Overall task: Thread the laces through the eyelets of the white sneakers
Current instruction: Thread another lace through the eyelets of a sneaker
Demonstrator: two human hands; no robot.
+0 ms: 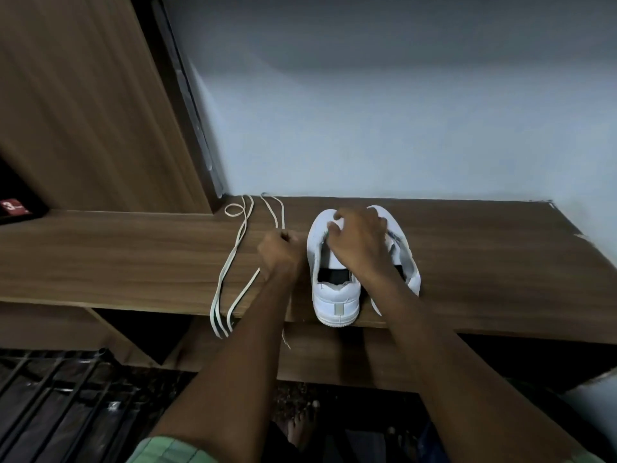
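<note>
Pinching one lace (279, 218) in the left hand (279, 253), fingers curled round it just beside the near sneaker (335, 295), likely to keep its end ready for feeding. Resting on the front of that sneaker with the right hand (359, 243), fingers bent over the tongue and eyelet area; whether anything is pinched there cannot be told, though steadying the shoe or holding the flaps apart seems the purpose. Heel toward the body, right at the front edge of the wooden shelf (133, 262), toe pointing at the wall (367, 111). Mostly hidden behind the right forearm, a second sneaker (409, 265) just beside the first. Trailing over the shelf edge at left, the other lace (233, 259), looped farther back near the wall. No lace visible in any eyelet, so probably only starting.
</note>
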